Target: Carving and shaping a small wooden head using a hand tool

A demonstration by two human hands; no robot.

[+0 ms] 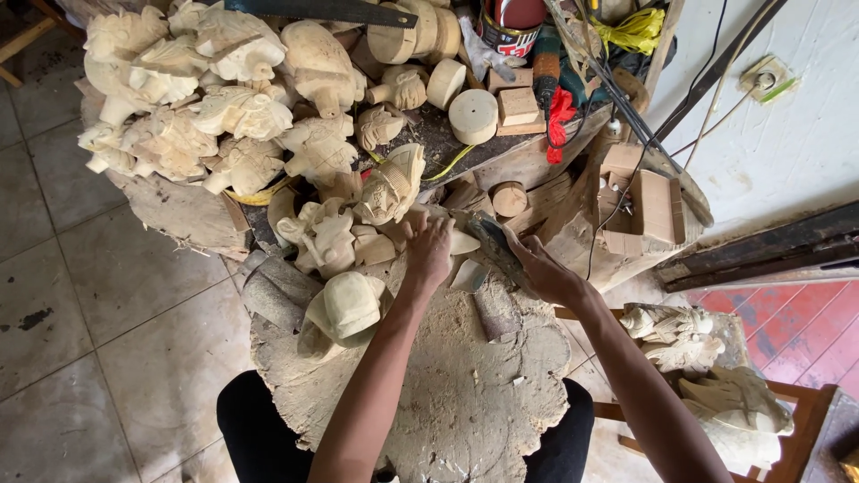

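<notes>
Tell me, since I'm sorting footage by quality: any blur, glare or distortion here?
Head view: soft even daylight, no glare; wide-angle bending at the edges; the right hand and its dark flat tool slightly motion-blurred; the left hand and pale carved wooden figures sharp.

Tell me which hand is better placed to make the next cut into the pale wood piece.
Probably the right hand: it holds the dark tool, angled toward the pale wood piece. The left hand presses that piece on the stump.
</notes>
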